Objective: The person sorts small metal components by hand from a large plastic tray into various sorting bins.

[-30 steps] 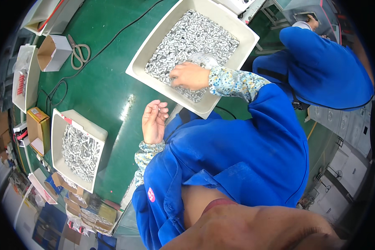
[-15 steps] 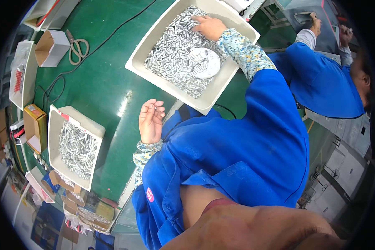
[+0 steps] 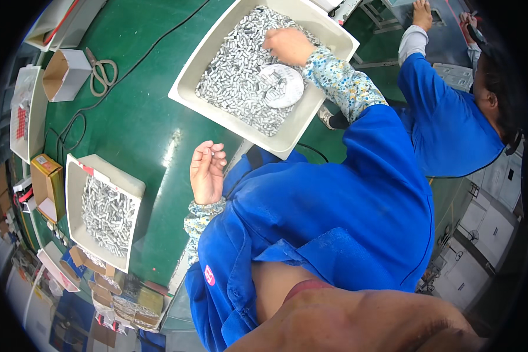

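A large cream plastic bin (image 3: pixel 185 82) stands on the green table, filled with small silvery metal cylinders (image 3: pixel 234 73). On this heap lies a round whitish disc (image 3: pixel 292 88), partly covered by some of the cylinders. My right hand (image 3: pixel 288 47) is over the heap beyond the disc, palm down. Its fingers are bent and drawn together at the pieces; their tips are partly hidden. Left of the bin's near corner, my left hand (image 3: pixel 207 176) is raised palm up. Its curled fingers pinch a small silvery piece (image 3: pixel 213 154), too tiny to see in detail.
A second, smaller bin (image 3: pixel 136 186) of metal cylinders stands on the left. Beyond it are scissors (image 3: pixel 102 76), an open carton (image 3: pixel 70 76), a yellow box (image 3: pixel 48 182) and a black cable (image 3: pixel 132 64). A co-worker in blue (image 3: pixel 452 129) works at the far right.
My right hand's spread fingers have bent and come together over the heap. My left hand keeps its pinch. The view has shifted slightly, and the co-worker's arm has reached farther away.
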The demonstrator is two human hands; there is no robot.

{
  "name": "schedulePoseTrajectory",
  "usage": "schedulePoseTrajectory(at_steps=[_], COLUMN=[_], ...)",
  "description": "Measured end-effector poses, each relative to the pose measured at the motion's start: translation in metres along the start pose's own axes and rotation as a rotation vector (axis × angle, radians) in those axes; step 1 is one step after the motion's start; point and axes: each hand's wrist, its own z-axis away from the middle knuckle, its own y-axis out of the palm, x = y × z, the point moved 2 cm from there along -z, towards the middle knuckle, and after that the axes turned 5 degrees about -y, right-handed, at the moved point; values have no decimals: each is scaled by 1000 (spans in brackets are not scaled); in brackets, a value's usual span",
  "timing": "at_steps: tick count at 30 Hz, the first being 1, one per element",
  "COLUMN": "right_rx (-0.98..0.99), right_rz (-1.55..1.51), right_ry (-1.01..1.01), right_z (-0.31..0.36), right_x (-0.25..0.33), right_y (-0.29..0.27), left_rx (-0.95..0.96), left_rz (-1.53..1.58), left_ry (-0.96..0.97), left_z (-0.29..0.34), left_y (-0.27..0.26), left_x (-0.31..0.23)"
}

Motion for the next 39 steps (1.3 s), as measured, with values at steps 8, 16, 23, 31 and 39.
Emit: schedulePoseTrajectory(at_steps=[8,16,23,31,39], right_rx=[65,97,261,-40,198], right_rz=[-327,-557,-315,-160,-1063], right_ry=[150,178,-262,178,294], right_z=[-45,-46,-32,-43,-5], right_x=[74,43,64,-36,-28], right_y=[35,43,48,34,20], left_rx=[-17,-48,-27,-34,-23], left_rz=[6,19,18,32,24], left_ry=[13,25,1,33,17], left_z=[3,9,7,13,5], left_y=[1,-1,-1,-10,-6], left_x=[1,-2,-3,-3,-3])
